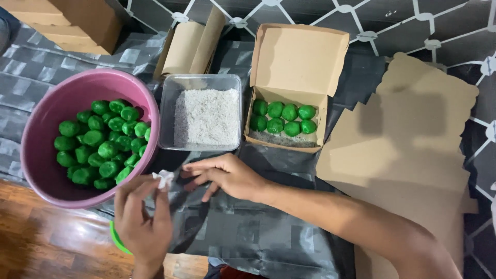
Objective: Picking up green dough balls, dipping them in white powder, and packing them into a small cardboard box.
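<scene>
Left hand (pixel 142 222) nearest the camera, fingertips pinched on a small white scrap (pixel 164 178), just below the pink bowl's (pixel 39 129) rim. Right hand (pixel 227 175) beside it, holding nothing, fingers loosely spread on the dark plastic sheet (pixel 248 232). Bowl full of green balls (pixel 101 142). Right of the bowl: clear tub (pixel 166 108) of white flakes (pixel 206 118). Further right: open cardboard box (pixel 294 62) with eight green balls (pixel 284 119). Flat cardboard blanks (pixel 408 150) beyond that.
</scene>
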